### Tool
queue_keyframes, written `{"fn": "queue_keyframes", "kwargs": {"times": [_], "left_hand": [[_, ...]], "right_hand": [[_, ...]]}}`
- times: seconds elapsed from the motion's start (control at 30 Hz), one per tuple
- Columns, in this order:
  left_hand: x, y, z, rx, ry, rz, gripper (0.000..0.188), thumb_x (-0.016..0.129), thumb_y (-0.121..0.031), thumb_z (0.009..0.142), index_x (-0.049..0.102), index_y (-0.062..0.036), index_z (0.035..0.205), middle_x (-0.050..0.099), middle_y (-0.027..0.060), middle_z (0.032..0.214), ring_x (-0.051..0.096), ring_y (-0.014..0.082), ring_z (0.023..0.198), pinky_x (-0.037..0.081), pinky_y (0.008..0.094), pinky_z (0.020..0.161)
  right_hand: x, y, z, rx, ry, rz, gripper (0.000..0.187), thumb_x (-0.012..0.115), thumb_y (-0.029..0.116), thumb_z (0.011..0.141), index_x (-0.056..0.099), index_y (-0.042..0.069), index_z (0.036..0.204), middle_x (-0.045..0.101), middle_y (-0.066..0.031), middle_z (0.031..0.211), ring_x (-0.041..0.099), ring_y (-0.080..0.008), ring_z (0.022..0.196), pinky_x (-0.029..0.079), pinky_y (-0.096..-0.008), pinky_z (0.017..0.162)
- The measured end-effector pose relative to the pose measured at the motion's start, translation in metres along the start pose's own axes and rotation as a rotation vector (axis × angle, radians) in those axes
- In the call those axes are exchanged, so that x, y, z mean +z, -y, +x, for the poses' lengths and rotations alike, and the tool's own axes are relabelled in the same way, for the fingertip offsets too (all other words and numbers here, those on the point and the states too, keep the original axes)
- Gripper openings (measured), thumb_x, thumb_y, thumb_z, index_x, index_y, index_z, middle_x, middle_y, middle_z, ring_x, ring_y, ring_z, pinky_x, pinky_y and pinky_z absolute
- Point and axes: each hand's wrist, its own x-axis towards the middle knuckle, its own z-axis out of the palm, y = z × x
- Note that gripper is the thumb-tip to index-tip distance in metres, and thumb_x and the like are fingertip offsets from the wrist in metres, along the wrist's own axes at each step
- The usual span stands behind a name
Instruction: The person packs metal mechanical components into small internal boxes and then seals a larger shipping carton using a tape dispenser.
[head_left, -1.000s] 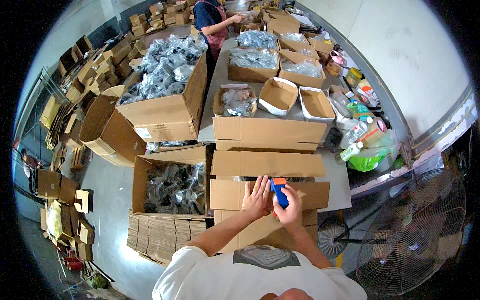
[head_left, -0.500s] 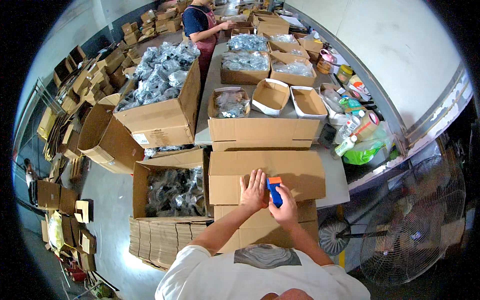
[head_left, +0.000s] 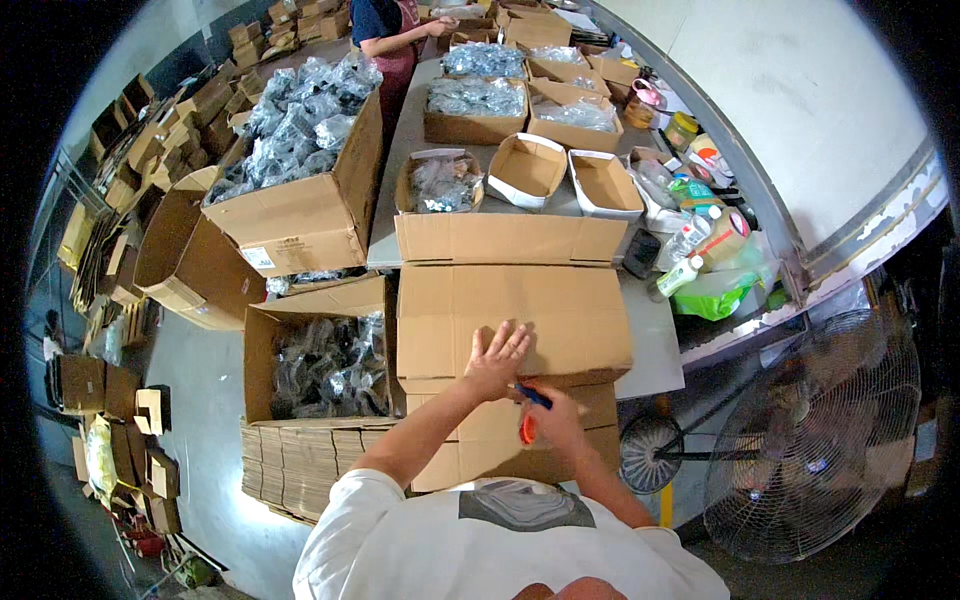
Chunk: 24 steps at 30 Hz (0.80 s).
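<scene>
A flat brown cardboard box [head_left: 450,320] lies in front of me, with its back flap raised and its near flap spread toward me. My left hand [head_left: 495,363] rests flat on its top, fingers spread, near the front edge. Just right of that wrist, my right hand [head_left: 560,422] grips a blue-and-orange tape dispenser [head_left: 535,397] at the box's front edge. The dispenser is tilted and partly hidden by my fingers, so I cannot tell whether tape is stuck to the cardboard.
An open carton [head_left: 260,370] of plastic-wrapped dark parts stands at my left, beside stacked flat cardboard [head_left: 300,470]. A larger filled carton [head_left: 300,215] is behind it. Small trays [head_left: 527,168] line the table. A co-worker [head_left: 385,45] stands beyond; a fan [head_left: 815,440] is at right.
My right hand has drawn the tape dispenser toward me, from the box top to its front edge, and turned it. My left hand stays on the box. The whole view has shifted slightly.
</scene>
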Motion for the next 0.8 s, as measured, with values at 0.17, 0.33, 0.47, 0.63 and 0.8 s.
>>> {"fn": "queue_keyframes", "kwargs": {"times": [0.17, 0.33, 0.47, 0.63, 0.8], "left_hand": [[0.014, -0.010, -0.004, 0.014, -0.096, 0.068, 0.083, 0.048, -0.057, 0.082, 0.017, -0.0082, 0.143, 0.012, 0.0063, 0.150, 0.011, 0.0255, 0.139, 0.013, 0.0603, 0.105], [0.041, -0.023, -0.001, -0.122, -0.164, 0.165, 0.064, 0.040, -0.040, 0.090, 0.021, -0.0075, 0.142, 0.018, 0.0096, 0.149, 0.018, 0.0262, 0.137, 0.015, 0.0560, 0.107], [0.055, -0.033, -0.005, -0.094, -0.324, 0.240, 0.059, 0.042, -0.029, 0.089, 0.025, -0.0080, 0.141, 0.019, 0.0092, 0.149, 0.022, 0.0254, 0.135, 0.019, 0.0559, 0.104], [0.112, -0.024, -0.090, -0.638, -0.736, -0.301, 0.078, 0.064, -0.027, 0.077, 0.024, -0.0005, 0.138, 0.015, 0.0169, 0.145, 0.014, 0.0320, 0.135, 0.020, 0.0508, 0.104], [0.126, -0.012, -0.064, -1.060, -1.402, -1.038, 0.090, 0.073, -0.037, 0.068, 0.026, 0.0040, 0.132, 0.026, 0.0242, 0.134, 0.025, 0.0372, 0.125, 0.019, 0.0465, 0.106]], "right_hand": [[-0.064, 0.021, 0.014, 0.307, 0.588, 0.010, 0.032, 0.065, 0.029, 0.075, 0.068, 0.000, 0.088, 0.067, -0.0150, 0.080, 0.065, -0.0217, 0.074, 0.049, -0.0328, 0.070], [-0.077, 0.071, 0.057, -0.262, 0.235, -0.007, 0.031, 0.066, 0.020, 0.076, 0.063, 0.002, 0.101, 0.062, -0.0147, 0.099, 0.062, -0.0268, 0.086, 0.049, -0.0347, 0.074], [-0.015, 0.019, 0.116, -0.532, -0.002, -0.514, 0.035, 0.070, 0.013, 0.071, 0.062, 0.003, 0.104, 0.048, -0.0157, 0.120, 0.050, -0.0343, 0.104, 0.042, -0.0369, 0.088], [-0.006, 0.074, 0.144, -0.613, 0.084, -0.744, 0.046, 0.071, 0.015, 0.070, 0.057, 0.001, 0.111, 0.047, -0.0149, 0.120, 0.047, -0.0332, 0.106, 0.040, -0.0363, 0.090], [0.076, 0.094, 0.280, -0.648, 0.642, -0.055, 0.041, 0.066, 0.024, 0.081, 0.055, 0.001, 0.113, 0.060, -0.0107, 0.096, 0.059, -0.0219, 0.089, 0.046, -0.0321, 0.079]]}}
